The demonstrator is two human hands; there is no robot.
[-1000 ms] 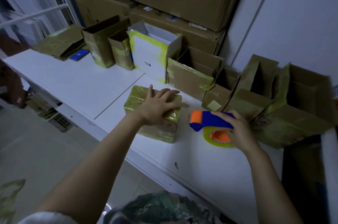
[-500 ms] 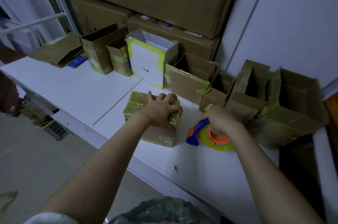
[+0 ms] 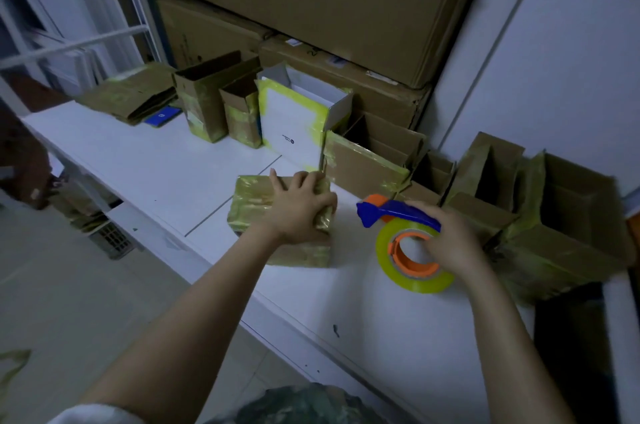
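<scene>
Box, closed and glossy with yellowish tape across its top and sides, sits on the white table under the left hand. The palm lies on its top and the fingers curl over its far right edge, clamping it in place.

Just right of that hand, and apart from the box, the right hand is wrapped around a blue-and-orange dispenser. The yellow roll tilts low over the table; whether it touches the surface cannot be told. The blue nose points toward the left hand's knuckles, and no strip of tape can be seen running from roll to box.

By the look of it the sealing is far along: flaps shut, most faces covered. What seems left is at most another pass of tape over the edge the left hand grips, or simply setting the finished box aside.

Beyond both hands, a row of open boxes banded with the same tape stands waiting, none of them shut. A white box sits past the left hand's fingertips, and big cartons are stacked behind against the wall.
</scene>
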